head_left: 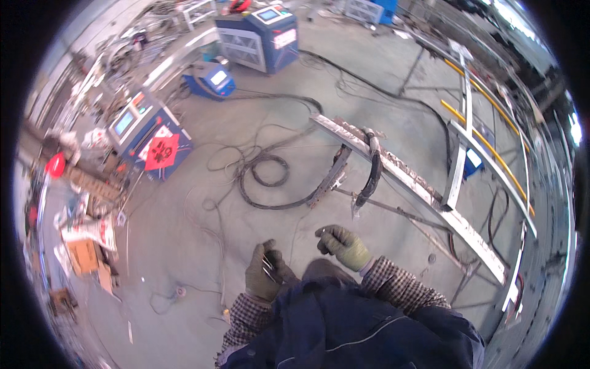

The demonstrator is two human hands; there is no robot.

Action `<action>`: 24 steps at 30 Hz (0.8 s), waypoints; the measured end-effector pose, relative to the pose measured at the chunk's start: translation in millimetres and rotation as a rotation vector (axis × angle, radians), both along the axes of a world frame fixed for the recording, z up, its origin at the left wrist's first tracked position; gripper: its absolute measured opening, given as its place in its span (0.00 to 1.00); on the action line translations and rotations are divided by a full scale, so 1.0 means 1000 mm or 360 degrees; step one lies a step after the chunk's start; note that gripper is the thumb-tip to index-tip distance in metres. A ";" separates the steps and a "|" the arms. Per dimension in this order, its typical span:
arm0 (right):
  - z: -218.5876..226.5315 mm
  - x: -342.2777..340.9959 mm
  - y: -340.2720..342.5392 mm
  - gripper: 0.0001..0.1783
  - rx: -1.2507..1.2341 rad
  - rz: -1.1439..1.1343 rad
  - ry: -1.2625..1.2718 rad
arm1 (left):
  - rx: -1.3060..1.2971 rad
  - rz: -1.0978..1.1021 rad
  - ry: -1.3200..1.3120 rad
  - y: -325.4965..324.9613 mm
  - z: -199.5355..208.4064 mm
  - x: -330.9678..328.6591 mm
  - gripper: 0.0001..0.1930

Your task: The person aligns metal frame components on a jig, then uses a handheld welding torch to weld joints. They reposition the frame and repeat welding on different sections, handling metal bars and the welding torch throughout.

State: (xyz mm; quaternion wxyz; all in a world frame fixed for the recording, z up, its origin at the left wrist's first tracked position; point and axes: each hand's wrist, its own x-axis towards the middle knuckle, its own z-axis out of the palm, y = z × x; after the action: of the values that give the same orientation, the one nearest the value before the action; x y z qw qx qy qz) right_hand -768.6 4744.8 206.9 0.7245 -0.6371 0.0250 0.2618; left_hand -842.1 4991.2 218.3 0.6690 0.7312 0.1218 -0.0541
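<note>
Both of my hands wear greenish work gloves and are held in front of my body. My left hand (260,280) is closed round a slim dark thing with shiny metal edges (268,265); its exact kind cannot be made out. To its right, my right hand (344,247) has its fingers curled together, with a small pale speck at the fingertips. Beyond the right hand, a black torch-like tool (372,175) with a thick hose hangs over a long pale metal beam (418,187). Its metal tip points down, apart from my hand.
Blue machines with screens (267,46) stand at the far left, one bearing a red paper (162,152). Black hose (270,175) and thin cables lie coiled across the grey floor. Yellow bars (485,141) run along a metal frame at right. A cardboard box (83,257) sits among clutter at left.
</note>
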 end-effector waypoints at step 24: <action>-0.116 0.478 -0.039 0.26 -0.0105 -0.1631 0.0067 | -0.1022 -0.0138 0.1499 0.089 -0.100 0.632 0.22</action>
State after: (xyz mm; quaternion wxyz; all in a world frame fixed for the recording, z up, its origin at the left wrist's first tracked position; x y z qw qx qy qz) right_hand -290.7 4706.2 90.7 0.7386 -0.5602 0.3571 -0.1152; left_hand -210.2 5080.0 118.3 0.7283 0.3925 0.3542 -0.4359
